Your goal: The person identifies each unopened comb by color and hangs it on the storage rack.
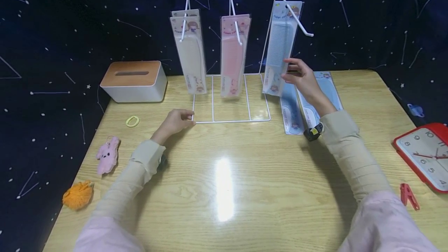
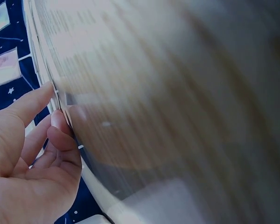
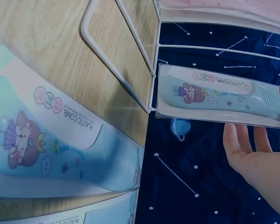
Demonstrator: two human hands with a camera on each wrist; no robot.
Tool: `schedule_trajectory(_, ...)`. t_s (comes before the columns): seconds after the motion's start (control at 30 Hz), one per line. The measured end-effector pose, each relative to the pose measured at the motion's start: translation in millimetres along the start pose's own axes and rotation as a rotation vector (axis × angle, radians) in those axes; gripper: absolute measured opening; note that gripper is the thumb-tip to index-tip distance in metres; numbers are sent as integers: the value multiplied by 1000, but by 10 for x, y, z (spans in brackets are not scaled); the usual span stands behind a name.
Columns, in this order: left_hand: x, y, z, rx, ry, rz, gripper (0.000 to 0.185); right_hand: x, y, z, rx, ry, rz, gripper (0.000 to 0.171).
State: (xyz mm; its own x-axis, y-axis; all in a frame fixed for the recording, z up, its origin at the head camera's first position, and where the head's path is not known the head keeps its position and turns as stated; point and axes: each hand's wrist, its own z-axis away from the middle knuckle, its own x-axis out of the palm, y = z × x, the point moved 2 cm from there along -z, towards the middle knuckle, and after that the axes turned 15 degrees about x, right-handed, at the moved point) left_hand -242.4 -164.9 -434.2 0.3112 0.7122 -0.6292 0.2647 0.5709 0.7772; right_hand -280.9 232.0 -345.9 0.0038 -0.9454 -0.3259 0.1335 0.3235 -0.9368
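Observation:
A white wire display rack [image 1: 231, 121] stands on the table with three long hooks. My left hand [image 1: 175, 121] holds the rack's front left corner between thumb and fingers. On the right hook hangs a packaged blue comb [image 1: 279, 49]; my right hand [image 1: 305, 83] pinches its right edge low down, with fingertips partly behind the pack in the right wrist view. A packaged pink comb [image 1: 232, 57] hangs on the middle hook. Packaged white combs [image 1: 190, 57] hang one behind another on the left hook. Two more blue comb packs [image 1: 291, 112] lie beneath my right forearm.
At the back left is a tissue box [image 1: 133, 83] with a wooden lid. A yellow hair tie [image 1: 132, 121], a pink plush toy [image 1: 107, 155] and an orange pompom [image 1: 78, 195] lie along the left side. To the right are a red clock [image 1: 427, 154] and a red clip [image 1: 408, 196].

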Motion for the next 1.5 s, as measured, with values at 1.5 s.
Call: schedule_trajectory(1.5, 13, -9, -1, 11, 4, 4, 44, -1168, 1246, 302, 255, 76, 572, 68)
